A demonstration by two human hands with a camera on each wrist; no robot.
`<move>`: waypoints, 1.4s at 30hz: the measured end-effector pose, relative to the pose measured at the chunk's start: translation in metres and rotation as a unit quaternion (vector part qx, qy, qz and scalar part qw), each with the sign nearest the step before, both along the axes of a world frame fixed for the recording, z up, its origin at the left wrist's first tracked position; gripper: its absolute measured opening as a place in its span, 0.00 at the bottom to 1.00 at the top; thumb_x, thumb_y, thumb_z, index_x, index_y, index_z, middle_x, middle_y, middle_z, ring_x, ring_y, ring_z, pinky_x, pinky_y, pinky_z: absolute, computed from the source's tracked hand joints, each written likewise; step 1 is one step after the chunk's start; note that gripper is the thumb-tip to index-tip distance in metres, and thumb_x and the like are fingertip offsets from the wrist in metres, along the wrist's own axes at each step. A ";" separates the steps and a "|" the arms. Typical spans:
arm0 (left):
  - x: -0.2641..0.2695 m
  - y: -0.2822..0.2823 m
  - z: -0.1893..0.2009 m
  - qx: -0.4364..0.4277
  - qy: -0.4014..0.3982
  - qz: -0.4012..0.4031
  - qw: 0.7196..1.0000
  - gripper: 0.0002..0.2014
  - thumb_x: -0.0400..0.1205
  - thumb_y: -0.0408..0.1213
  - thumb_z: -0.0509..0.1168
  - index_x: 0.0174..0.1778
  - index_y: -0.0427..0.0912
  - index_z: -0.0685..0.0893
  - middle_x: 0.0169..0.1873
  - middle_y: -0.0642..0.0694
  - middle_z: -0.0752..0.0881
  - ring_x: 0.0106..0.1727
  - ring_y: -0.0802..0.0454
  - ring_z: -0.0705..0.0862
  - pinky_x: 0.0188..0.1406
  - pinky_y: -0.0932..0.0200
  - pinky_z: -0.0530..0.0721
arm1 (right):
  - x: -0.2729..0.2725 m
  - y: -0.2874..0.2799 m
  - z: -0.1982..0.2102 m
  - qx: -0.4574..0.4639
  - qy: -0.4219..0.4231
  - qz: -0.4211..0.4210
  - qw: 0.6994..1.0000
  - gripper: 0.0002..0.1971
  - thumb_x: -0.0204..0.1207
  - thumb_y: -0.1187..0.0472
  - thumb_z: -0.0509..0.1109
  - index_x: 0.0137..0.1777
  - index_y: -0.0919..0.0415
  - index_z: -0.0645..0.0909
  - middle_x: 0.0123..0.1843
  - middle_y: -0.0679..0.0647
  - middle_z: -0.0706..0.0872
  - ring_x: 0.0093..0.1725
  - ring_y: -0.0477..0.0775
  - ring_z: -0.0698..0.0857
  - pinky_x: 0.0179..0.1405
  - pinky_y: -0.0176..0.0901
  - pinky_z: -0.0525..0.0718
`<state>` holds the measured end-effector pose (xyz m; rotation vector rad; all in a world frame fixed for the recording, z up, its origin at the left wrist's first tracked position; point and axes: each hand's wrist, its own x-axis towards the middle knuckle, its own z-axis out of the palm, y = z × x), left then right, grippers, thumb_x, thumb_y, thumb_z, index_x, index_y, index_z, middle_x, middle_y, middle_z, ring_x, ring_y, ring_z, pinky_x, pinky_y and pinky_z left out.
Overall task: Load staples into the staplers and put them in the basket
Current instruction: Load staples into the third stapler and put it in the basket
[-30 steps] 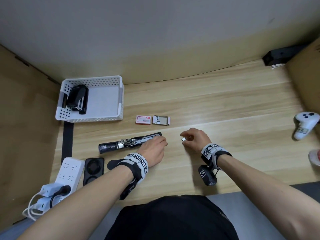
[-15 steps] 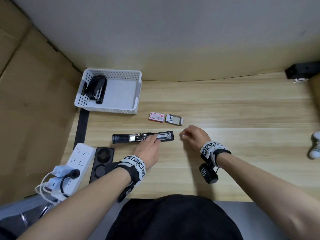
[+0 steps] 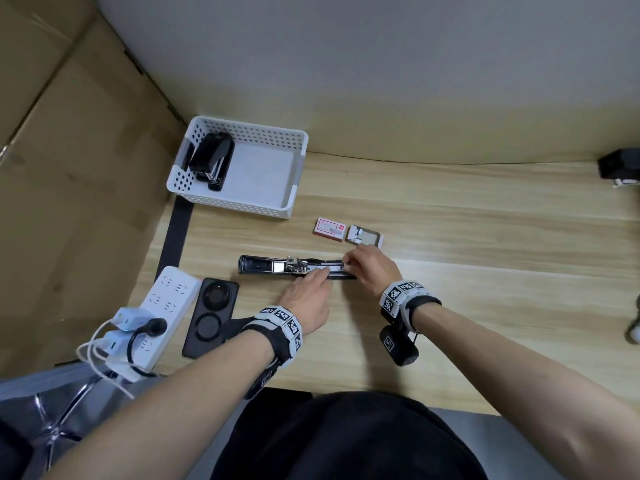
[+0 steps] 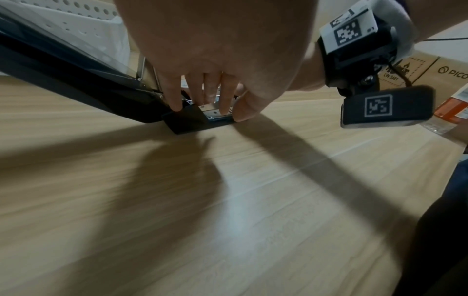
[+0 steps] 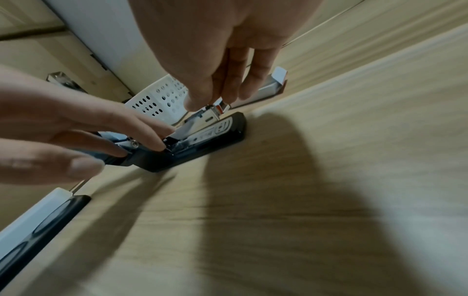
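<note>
Fingertips (image 5: pixel 197 104) of the right hand (image 3: pixel 372 271) are being pinched narrowly on a strip of silver staples (image 5: pixel 219 106) over the opened long black stapler (image 3: pixel 263 268), mid-frame; straight left hand (image 3: pixel 308 299) fingers are being pressed on it.

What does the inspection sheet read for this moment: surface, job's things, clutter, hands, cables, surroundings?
Surface: wooden desk.
Job's things: open stapler lies flat on desk; second stapler in white basket; red staple box beside opened staple box.
Clutter: phone; black device at far right.
Hands: left hand fingertips press the stapler; right hand pinches a staple strip at its tray.
Cables: power strip with plugged chargers.
Surroundings: cardboard at left, grey wall behind.
</note>
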<state>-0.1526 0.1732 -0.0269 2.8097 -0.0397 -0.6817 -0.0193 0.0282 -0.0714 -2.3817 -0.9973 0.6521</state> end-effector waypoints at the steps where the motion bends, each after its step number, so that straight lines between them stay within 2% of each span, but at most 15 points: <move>1: 0.002 0.000 0.000 0.000 -0.004 0.000 1.000 0.22 0.79 0.37 0.59 0.69 0.36 0.75 0.80 0.39 0.64 0.80 0.43 0.63 0.73 0.46 0.71 | -0.001 0.000 0.000 -0.003 -0.002 -0.003 1.000 0.05 0.81 0.57 0.68 0.53 0.56 0.83 0.50 0.52 0.83 0.55 0.55 0.78 0.45 0.50 0.79; 4: 0.005 -0.001 0.000 0.000 -0.012 0.006 1.000 0.21 0.79 0.37 0.58 0.68 0.36 0.76 0.75 0.41 0.70 0.76 0.44 0.67 0.71 0.47 0.73 | -0.002 0.000 -0.002 -0.003 -0.003 -0.010 1.000 0.04 0.81 0.57 0.68 0.52 0.54 0.82 0.50 0.49 0.82 0.55 0.54 0.78 0.45 0.50 0.79; 7: 0.006 0.000 0.000 0.000 -0.016 0.001 1.000 0.20 0.79 0.37 0.59 0.67 0.36 0.76 0.74 0.41 0.71 0.75 0.44 0.69 0.70 0.47 0.73 | -0.005 0.000 -0.003 0.000 -0.010 -0.004 1.000 0.04 0.81 0.57 0.68 0.52 0.54 0.82 0.50 0.49 0.82 0.54 0.54 0.79 0.43 0.46 0.77; 17: 0.009 0.000 0.000 -0.009 -0.010 0.007 1.000 0.18 0.79 0.35 0.58 0.64 0.36 0.78 0.72 0.42 0.73 0.73 0.44 0.70 0.68 0.47 0.75 | -0.007 0.007 -0.003 -0.008 -0.033 -0.033 0.999 0.04 0.80 0.55 0.68 0.51 0.51 0.82 0.50 0.47 0.82 0.55 0.53 0.79 0.42 0.52 0.82; 29: 0.009 0.000 0.003 -0.007 0.005 0.009 1.000 0.20 0.80 0.35 0.58 0.68 0.36 0.77 0.77 0.41 0.69 0.77 0.45 0.67 0.72 0.47 0.72 | -0.010 0.002 -0.006 -0.008 -0.043 -0.020 0.999 0.05 0.81 0.54 0.68 0.52 0.52 0.83 0.49 0.48 0.82 0.55 0.53 0.79 0.40 0.48 0.80; 37: 0.009 0.000 0.002 -0.004 0.013 0.007 1.000 0.20 0.81 0.35 0.57 0.70 0.36 0.76 0.80 0.41 0.65 0.79 0.45 0.64 0.73 0.47 0.72 | -0.011 0.000 -0.008 0.005 -0.053 -0.019 0.998 0.07 0.80 0.53 0.69 0.53 0.52 0.85 0.47 0.49 0.82 0.54 0.54 0.80 0.38 0.50 0.81; 42: 0.010 0.000 0.003 -0.008 0.014 0.008 1.000 0.20 0.81 0.36 0.58 0.70 0.36 0.75 0.80 0.41 0.66 0.78 0.45 0.65 0.72 0.48 0.72 | -0.009 -0.007 -0.009 0.025 -0.047 -0.039 0.998 0.09 0.77 0.52 0.72 0.55 0.51 0.85 0.46 0.45 0.81 0.53 0.51 0.80 0.38 0.47 0.81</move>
